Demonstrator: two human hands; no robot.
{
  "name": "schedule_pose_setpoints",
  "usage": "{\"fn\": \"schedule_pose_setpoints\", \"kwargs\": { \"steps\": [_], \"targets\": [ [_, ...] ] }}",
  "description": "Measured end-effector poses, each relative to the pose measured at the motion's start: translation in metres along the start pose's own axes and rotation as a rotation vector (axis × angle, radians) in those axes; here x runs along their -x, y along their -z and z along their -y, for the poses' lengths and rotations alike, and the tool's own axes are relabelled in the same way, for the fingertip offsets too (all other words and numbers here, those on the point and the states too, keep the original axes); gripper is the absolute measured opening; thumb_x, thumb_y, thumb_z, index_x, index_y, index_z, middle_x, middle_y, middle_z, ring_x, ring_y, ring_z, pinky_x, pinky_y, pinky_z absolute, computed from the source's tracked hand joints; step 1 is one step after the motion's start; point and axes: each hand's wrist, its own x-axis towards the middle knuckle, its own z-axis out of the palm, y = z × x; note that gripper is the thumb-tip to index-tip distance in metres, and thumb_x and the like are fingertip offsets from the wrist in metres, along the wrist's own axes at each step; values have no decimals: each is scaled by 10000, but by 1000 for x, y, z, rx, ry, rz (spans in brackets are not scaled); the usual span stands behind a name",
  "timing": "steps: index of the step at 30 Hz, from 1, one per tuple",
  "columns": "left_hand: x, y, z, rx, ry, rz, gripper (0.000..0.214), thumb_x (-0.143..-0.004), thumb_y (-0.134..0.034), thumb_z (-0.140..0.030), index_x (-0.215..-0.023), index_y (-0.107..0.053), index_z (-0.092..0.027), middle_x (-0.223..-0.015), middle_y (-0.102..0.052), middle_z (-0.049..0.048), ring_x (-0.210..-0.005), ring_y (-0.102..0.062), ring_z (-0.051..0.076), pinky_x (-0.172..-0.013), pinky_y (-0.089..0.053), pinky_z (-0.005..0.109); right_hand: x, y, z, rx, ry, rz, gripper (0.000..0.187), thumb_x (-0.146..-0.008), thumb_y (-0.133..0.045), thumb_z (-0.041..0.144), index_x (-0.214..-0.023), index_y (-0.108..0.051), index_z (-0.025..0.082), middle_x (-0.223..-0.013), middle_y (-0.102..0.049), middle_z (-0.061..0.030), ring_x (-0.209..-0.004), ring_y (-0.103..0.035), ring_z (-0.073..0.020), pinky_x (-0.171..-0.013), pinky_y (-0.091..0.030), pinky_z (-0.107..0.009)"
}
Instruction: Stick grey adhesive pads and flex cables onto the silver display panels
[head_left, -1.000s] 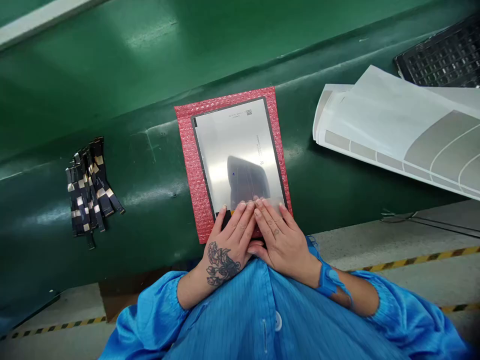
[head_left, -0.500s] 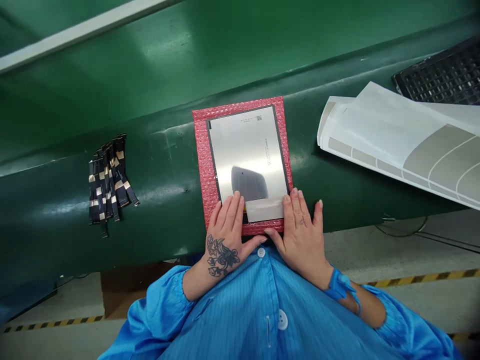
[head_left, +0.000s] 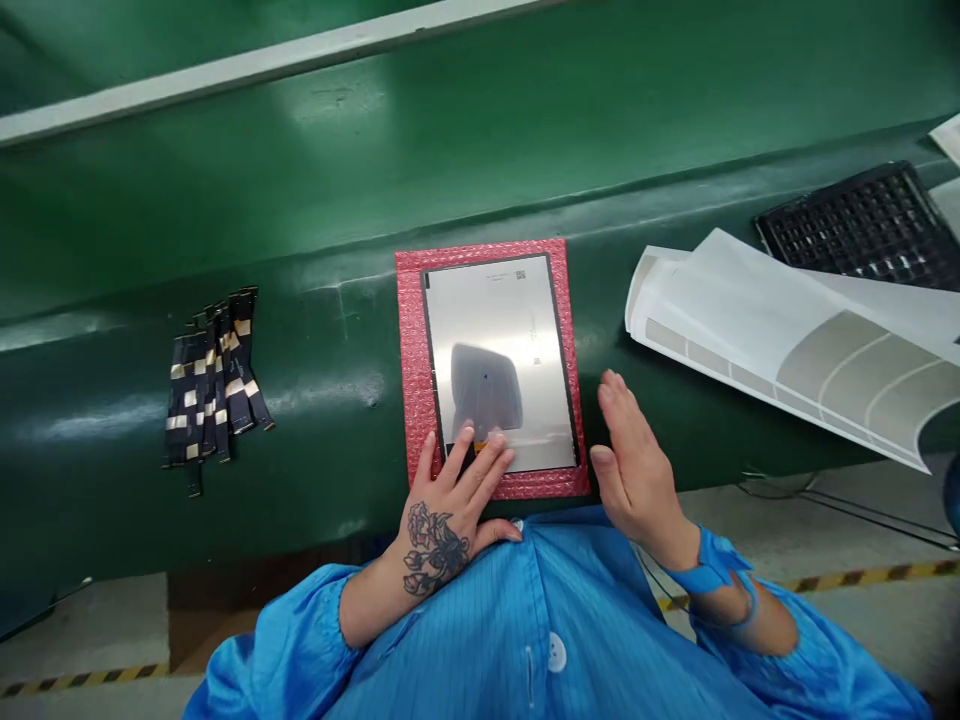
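On the green workbench, our right hand has lifted off, open and empty. Our left hand lies splayed on the display panel, not gripping it, above red bubble wrap.

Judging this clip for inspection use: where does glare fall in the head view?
Head view: bright glare washes over the panel, around a dark reflection low on its surface; a paler sheen streaks the green bench.

A green workbench stands above grey floor with yellow-and-black hazard tape.
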Motion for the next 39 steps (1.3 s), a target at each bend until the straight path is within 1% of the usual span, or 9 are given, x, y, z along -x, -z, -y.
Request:
{"fn": "schedule_pose_setpoints", "kwargs": {
  "steps": [6, 10, 14, 20, 25, 27, 30, 34, 39],
  "targets": [
    [10, 4, 11, 3, -65, -24, 640, -858, -409, -703, -1324, -571, -296, -1372, -582, 11, -1490, -81, 281, -1204, -24, 529, -72, -21, -12, 156, 253, 196, 614, -1006, -334, 388, -1537, -40, 293, -1588, -207, -62, -1464, -201, -272, -1168, -208, -573],
    [18, 14, 25, 9, 38, 30, 746, -862, -309, -732, -1342, -563, -221, -1424, -528, 66, -1484, -76, 328, -1196, -55, 527, -100, -28, -21, 211, 347, 228, 622, -997, -348, 431, -1535, -66, 294, -1586, -205, -54, -1460, -220, -266, -1181, -166, -553],
    [13, 16, 35, -96, 161, 54, 754, -891, -366, -664, -1378, -509, -105, -1434, -504, 134, -1479, -112, 330, -1196, -111, 468, -116, -30, -25, 218, 384, 219, 591, -998, -348, 418, -1532, -134, 281, -1577, -248, -58, -1459, -229, -249, -1181, -188, -525],
    [-3, 11, 42, -112, 204, 35, 802, -884, -376, -665, -1440, -401, -87, -1441, -482, 176, -1440, -260, 339, -1163, -201, 504, -138, -32, -27, 214, 346, 227, 497, -991, -347, 402, -1474, -337, 283, -1547, -338, -47, -1446, -269, -245, -1175, -198, -546],
    [11, 22, 60, 17, 197, -85, 641, -952, -350, -550, -1399, -451, -102, -1395, -530, 187, -1389, -381, 295, -1119, -338, 484, -142, -31, -31, 181, 294, 109, 455, -988, -365, 349, -1415, -440, 214, -1476, -453, -117, -1381, -395, -285, -1127, -306, -564],
    [22, 36, 79, 31, 318, -174, 459, -972, -406, -410, -1339, -528, -162, -1312, -612, 147, -1294, -506, 256, -1068, -423, 431, -142, -30, -32, 143, 274, 22, 443, -987, -367, 321, -1397, -460, 181, -1438, -496, -144, -1338, -455, -309, -1093, -369, -559],
    [41, 61, 122, -123, 669, -307, 333, -946, -472, -325, -1198, -628, -175, -1153, -692, 131, -1103, -633, 245, -981, -492, 389, -142, -29, -34, 47, 280, -105, 433, -972, -398, 284, -1390, -474, 199, -1410, -526, -138, -1276, -520, -337, -1060, -437, -528],
    [60, 86, 177, -284, 1122, -230, 396, -834, -588, -409, -1091, -644, -113, -1081, -673, 189, -1021, -627, 321, -910, -496, 448, -142, -30, -35, -34, 269, -186, 417, -935, -484, 288, -1348, -526, 251, -1365, -562, -130, -1220, -559, -369, -1034, -465, -505],
    [56, 91, 203, 27, 1392, -255, 217, -685, -649, -355, -821, -616, -189, -715, -623, 31, -709, -611, 227, -661, -508, 317, -140, -26, -34, 25, 263, -189, 338, -931, -494, 303, -1234, -591, 188, -1250, -627, -148, -1138, -615, -313, -955, -524, -505]
  ]
}}
